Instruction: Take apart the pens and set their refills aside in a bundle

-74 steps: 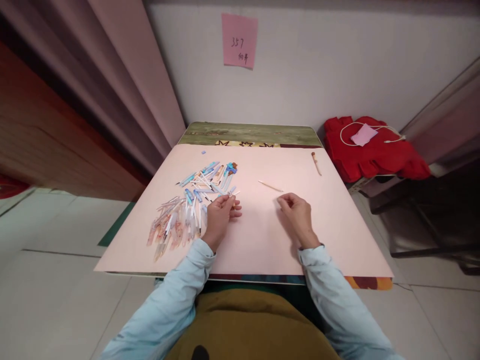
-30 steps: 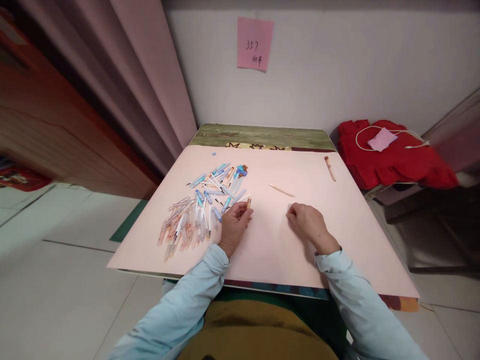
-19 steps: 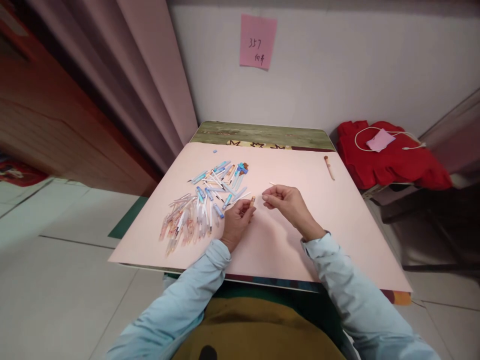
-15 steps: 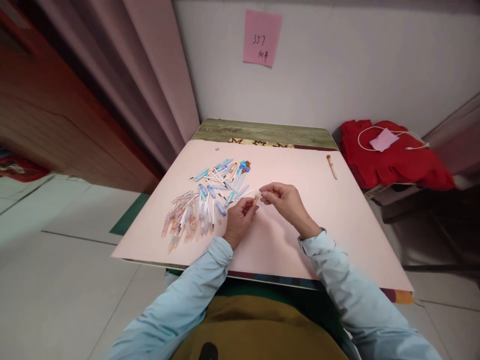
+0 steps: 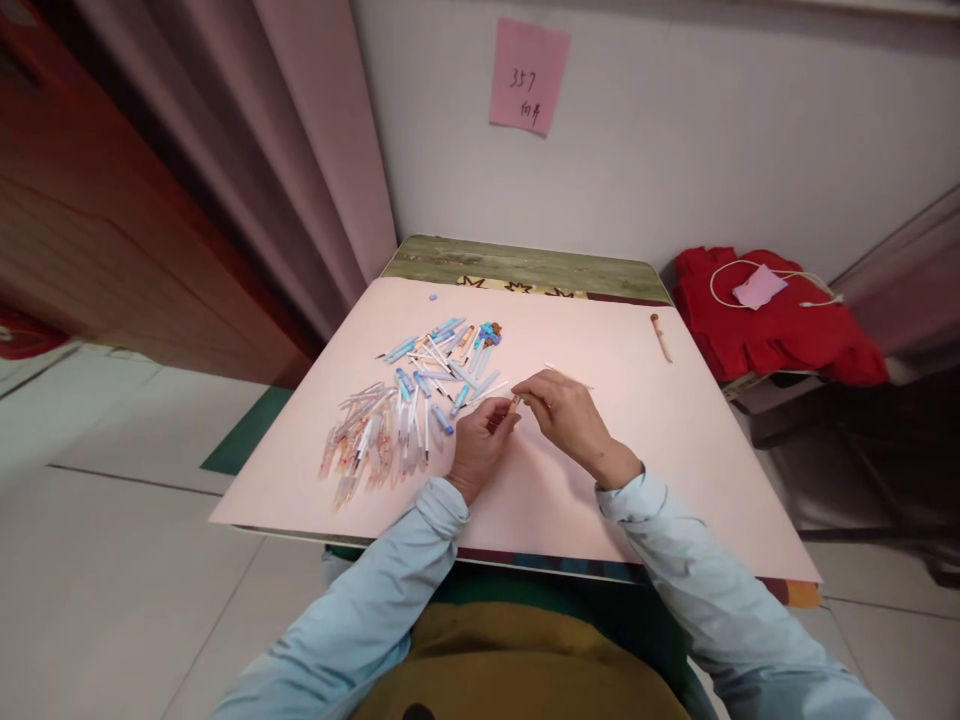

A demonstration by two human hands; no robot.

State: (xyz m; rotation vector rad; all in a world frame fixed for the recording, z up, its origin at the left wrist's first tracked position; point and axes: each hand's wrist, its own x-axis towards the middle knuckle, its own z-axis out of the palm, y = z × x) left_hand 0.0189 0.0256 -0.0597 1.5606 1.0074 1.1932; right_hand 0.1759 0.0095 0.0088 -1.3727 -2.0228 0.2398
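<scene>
Pale pink paper point(image 5: 697, 500) covers most of the table point(image 5: 525, 260), leaving a green wood-patterned strip bare along the far edge. Above its middle, the left hand point(image 5: 481, 445) is nearly closed, pinching a short tan piece point(image 5: 514, 404) between thumb and fingers, one end pointing up. The right hand point(image 5: 566, 415) meets it from the other side, thumb and fingertips drawn together at that upper end; whether they grip it or some tiny part, I cannot tell. Just beside the left hand spreads a tangle of pen parts: white refills point(image 5: 427, 430) with dark tips, blue caps point(image 5: 441, 418), and see-through barrels point(image 5: 360, 450) with reddish marks, nearest the person. They overlap so much that single pieces are hard to count. At the pile's far right corner sits a clump of blue and brown bits point(image 5: 491, 332), too small to make out. A thin cream rod point(image 5: 581, 382) lies beyond the right hand, partly hidden by it. Well apart, towards the far right corner, lies a brown-topped pen point(image 5: 661, 338); a small blue bit point(image 5: 433, 297) lies near the far left. Past the table's right side, red cloth point(image 5: 772, 335) carries a looped white cord point(image 5: 716, 285) and a pink note point(image 5: 759, 287). Whatever supports the cloth is mostly lost in shadow.
</scene>
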